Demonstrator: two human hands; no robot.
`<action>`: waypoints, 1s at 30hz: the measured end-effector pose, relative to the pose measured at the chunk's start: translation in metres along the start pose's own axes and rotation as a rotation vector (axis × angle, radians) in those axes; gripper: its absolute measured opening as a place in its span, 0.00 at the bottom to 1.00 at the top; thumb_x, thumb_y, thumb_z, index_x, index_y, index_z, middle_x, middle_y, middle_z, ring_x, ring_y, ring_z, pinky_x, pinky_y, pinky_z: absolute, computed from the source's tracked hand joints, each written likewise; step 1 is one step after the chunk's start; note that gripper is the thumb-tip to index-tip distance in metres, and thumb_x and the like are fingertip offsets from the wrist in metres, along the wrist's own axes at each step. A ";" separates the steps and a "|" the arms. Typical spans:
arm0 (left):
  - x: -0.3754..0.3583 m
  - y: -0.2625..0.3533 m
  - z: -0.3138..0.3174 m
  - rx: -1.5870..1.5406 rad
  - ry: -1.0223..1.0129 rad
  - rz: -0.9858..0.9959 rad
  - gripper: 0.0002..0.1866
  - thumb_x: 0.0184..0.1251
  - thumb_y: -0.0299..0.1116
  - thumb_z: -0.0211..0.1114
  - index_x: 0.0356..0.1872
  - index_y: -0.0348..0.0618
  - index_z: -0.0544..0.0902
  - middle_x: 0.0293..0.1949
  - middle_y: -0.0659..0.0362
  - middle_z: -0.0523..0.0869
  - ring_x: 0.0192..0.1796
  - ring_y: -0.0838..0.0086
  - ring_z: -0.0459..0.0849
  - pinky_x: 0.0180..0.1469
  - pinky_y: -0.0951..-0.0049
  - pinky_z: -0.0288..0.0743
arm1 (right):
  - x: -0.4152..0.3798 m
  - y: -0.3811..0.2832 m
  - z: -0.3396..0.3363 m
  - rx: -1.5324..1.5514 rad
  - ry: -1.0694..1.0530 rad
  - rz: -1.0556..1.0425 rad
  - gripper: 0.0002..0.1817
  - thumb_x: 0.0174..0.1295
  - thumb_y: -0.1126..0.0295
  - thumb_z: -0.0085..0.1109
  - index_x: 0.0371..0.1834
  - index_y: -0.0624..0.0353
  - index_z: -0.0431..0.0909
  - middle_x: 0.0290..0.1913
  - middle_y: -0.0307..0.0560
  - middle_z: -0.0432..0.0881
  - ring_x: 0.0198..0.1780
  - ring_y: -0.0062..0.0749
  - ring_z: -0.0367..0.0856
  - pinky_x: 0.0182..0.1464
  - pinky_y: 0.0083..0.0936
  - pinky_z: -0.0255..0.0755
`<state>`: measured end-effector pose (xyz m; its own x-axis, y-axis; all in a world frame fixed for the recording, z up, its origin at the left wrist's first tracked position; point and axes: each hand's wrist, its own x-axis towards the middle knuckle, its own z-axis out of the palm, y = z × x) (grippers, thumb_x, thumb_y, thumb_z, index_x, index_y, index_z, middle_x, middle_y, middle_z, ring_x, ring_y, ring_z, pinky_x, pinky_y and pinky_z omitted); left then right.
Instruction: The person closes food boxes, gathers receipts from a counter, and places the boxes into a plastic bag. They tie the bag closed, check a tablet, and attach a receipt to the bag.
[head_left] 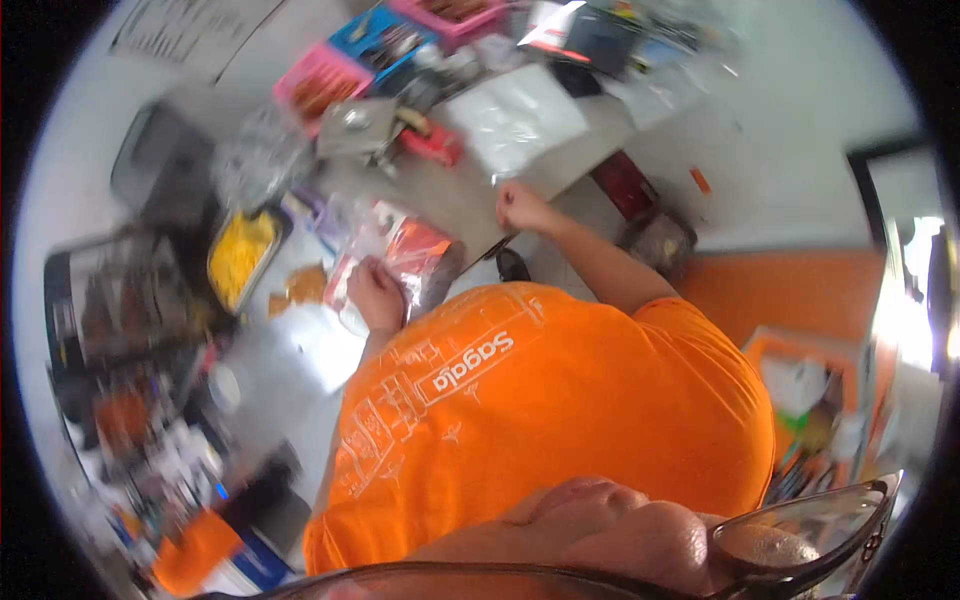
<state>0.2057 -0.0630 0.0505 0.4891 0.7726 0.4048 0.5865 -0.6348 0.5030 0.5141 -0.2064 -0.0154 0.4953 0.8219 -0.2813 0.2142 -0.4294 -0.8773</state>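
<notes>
My left hand [378,293] lies at the near edge of a clear plastic bag with red and orange on it [420,248], its fingers bent onto the plastic. What exactly is inside the bag is blurred. My right hand [522,208] is closed, held over the counter's edge just below the near corner of a white plastic sheet or bag [520,118]. Whether anything is pinched in it cannot be made out. Beyond the hands, a metal box-like device [357,128] stands beside a red-handled object [432,143].
To the left are a tray of yellow food [242,258], a brown piece [305,284] and a shiny steel surface [290,350]. Pink [318,78] and blue [375,38] baskets stand at the back. A dark red container [625,185] is at the right, below counter level.
</notes>
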 end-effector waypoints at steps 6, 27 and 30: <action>-0.002 -0.012 0.019 -0.097 -0.016 0.195 0.11 0.63 0.27 0.58 0.43 0.33 0.81 0.35 0.44 0.84 0.39 0.50 0.81 0.44 0.56 0.74 | -0.241 0.092 0.016 -0.493 -0.319 0.336 0.13 0.49 0.73 0.59 0.38 0.64 0.78 0.34 0.57 0.84 0.35 0.45 0.83 0.35 0.42 0.74; -0.081 -0.005 0.013 0.397 0.064 0.385 0.23 0.66 0.35 0.56 0.61 0.37 0.75 0.55 0.41 0.79 0.57 0.45 0.78 0.60 0.51 0.71 | -0.775 0.141 -0.013 1.115 0.728 0.110 0.04 0.57 0.75 0.56 0.35 0.60 0.74 0.28 0.42 0.75 0.32 0.31 0.77 0.38 0.28 0.73; -0.149 0.011 0.031 0.587 -0.144 0.467 0.33 0.65 0.40 0.57 0.70 0.35 0.65 0.65 0.44 0.73 0.65 0.51 0.74 0.64 0.50 0.67 | -0.817 0.163 -0.077 1.026 1.015 -0.022 0.05 0.58 0.74 0.56 0.36 0.60 0.72 0.30 0.42 0.75 0.32 0.31 0.77 0.37 0.27 0.72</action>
<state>0.1596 -0.1857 -0.0278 0.8263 0.4398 0.3519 0.5255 -0.8268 -0.2006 0.2098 -0.9768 0.1011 0.9669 0.0215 -0.2543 -0.2422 0.3916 -0.8877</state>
